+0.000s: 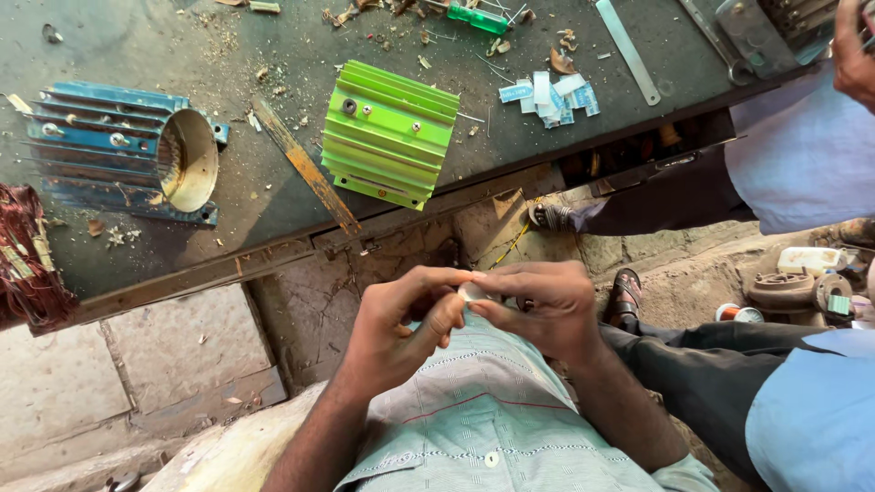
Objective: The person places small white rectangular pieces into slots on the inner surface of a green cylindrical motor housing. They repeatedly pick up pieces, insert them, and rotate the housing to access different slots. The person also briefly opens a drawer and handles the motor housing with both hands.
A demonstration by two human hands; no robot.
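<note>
My left hand [401, 323] and my right hand [538, 305] meet in front of my chest, above my light green shirt. Between the fingertips of both hands sits a small pale roll or piece of tape [472, 292], mostly hidden by the fingers. On the dark workbench [118, 50] ahead lie a green finned motor housing [389, 132] and a blue finned motor housing [123, 150] with an open round bore.
A rusty flat bar [305, 166], white and blue paper slips [551, 96], a green screwdriver [476, 16] and a copper winding bundle [27, 260] lie on the bench. Two other people in light blue shirts [802, 155] stand at the right. Stone floor below.
</note>
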